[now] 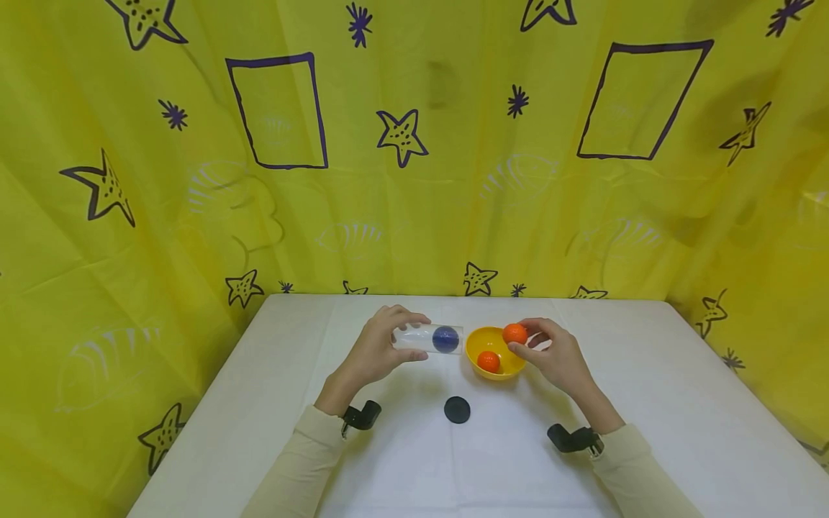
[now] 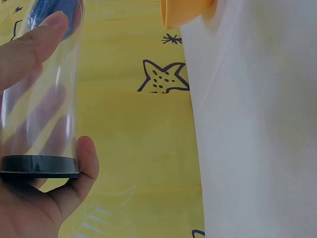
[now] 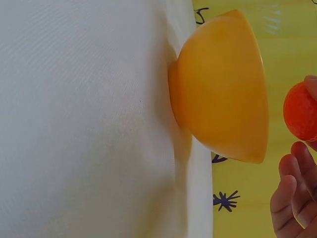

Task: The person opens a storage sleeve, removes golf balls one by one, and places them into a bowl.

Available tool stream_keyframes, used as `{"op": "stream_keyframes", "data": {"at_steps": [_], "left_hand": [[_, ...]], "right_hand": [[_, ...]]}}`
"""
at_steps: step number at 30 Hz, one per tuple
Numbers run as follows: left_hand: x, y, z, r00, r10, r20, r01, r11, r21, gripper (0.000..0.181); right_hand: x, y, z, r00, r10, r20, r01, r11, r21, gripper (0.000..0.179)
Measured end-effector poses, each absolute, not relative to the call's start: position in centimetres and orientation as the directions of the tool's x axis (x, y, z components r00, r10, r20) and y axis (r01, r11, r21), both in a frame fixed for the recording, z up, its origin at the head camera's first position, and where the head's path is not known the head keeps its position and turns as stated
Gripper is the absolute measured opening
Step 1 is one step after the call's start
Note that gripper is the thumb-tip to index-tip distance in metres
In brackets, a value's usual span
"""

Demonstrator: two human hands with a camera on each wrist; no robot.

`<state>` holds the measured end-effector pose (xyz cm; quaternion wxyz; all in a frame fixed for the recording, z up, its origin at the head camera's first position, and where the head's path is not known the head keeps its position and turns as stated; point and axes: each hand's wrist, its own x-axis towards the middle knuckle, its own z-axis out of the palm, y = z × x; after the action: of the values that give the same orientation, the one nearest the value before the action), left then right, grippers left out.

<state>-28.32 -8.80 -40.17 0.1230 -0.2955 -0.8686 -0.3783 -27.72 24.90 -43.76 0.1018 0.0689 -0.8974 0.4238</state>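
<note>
A clear plastic cylinder [image 1: 417, 338] with a dark blue ball [image 1: 445, 339] inside lies sideways, held in the left grip [image 1: 376, 347] beside a round yellow bowl [image 1: 481, 341] containing an orange ball [image 1: 488, 362], the right grip [image 1: 555, 354] pinching a second orange ball [image 1: 514, 334] above it, and a black disc [image 1: 457, 410] on the white worktop [image 1: 401, 460].

A clear cylindrical tube [image 1: 421, 338] is held left of the round yellow bowl [image 1: 478, 344], an orange ball [image 1: 514, 334] above the bowl.
</note>
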Motion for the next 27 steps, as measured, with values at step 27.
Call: {"op": "stream_keyframes", "data": {"at_steps": [27], "left_hand": [[-28.2,-8.8,-40.1,-0.801,0.425,0.423,0.598,0.524,0.606,0.050]], "right_hand": [[-28.4,25.3,-45.4,-0.982,-0.035,0.187,-0.160,0.681,-0.715,0.051]]}}
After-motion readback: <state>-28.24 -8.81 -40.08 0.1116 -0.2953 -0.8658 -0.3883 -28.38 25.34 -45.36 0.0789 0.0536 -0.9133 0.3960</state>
